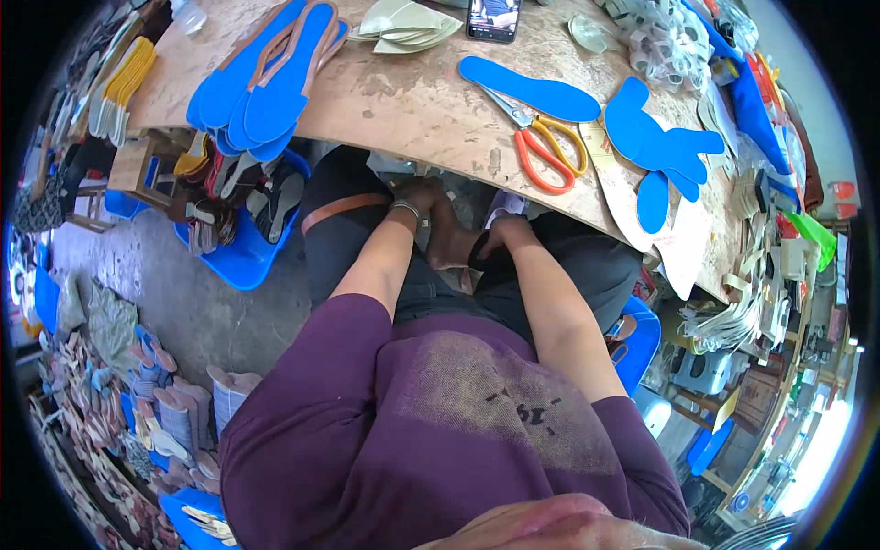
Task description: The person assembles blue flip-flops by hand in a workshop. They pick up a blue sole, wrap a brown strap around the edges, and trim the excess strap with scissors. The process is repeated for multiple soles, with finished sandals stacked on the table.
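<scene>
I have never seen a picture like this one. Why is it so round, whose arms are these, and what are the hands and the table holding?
A wide fisheye camera on a person's head looks down, so straight edges bend. The arms belong to that person, who wears a purple shirt. Both hands are in the lap, below the table edge: the left hand and the right hand grip a brownish shoe piece; its exact kind is unclear. On the wooden table lie orange-handled scissors, a blue insole, a stack of blue soles and a phone.
</scene>
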A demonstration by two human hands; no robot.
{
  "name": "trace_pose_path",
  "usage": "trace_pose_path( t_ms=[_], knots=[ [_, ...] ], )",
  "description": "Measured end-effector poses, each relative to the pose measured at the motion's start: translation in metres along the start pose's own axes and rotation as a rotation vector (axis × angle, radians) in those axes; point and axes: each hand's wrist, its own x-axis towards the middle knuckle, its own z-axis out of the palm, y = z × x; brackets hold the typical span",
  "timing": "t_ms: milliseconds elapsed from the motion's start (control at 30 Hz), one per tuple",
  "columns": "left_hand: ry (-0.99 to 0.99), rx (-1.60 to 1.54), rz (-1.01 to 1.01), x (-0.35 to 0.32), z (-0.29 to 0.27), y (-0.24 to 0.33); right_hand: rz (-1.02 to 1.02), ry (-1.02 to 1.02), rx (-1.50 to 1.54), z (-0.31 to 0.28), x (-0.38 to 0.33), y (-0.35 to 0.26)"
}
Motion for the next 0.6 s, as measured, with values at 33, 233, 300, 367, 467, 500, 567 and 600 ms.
trace_pose_path(
  t_ms=[33, 233, 300, 367, 467, 500, 567, 600],
  knots=[
    [0.004, 0.05, 0.074, 0.009, 0.006, -0.012, 0.004, 0.019, -0.025, -0.001, -0.004, -0.004],
    [0.088, 0.289, 0.141, 0.071, 0.038, -0.092, -0.01, 0.091, -0.107, -0.008, -0.005, -0.01],
    [0.214, 0.143, 0.164, 0.086, 0.042, -0.103, 0.023, 0.083, -0.095, 0.006, 0.017, 0.005],
    [0.25, -0.13, 0.189, 0.086, 0.034, -0.098, 0.044, 0.056, -0.081, 0.007, 0.024, 0.013],
    [0.221, -0.286, 0.31, 0.051, 0.036, -0.056, 0.006, 0.009, -0.042, 0.017, 0.035, 0.025],
    [0.15, -0.166, 0.388, 0.042, 0.034, -0.041, -0.026, 0.0, -0.034, 0.016, 0.04, 0.027],
    [-0.198, -0.088, 0.311, 0.004, 0.019, 0.016, -0.081, -0.022, 0.436, 0.037, 0.061, 0.037],
    [-0.333, -0.388, 0.103, -0.035, -0.006, 0.066, -0.114, -0.073, 0.768, 0.043, 0.065, 0.04]
  ],
)
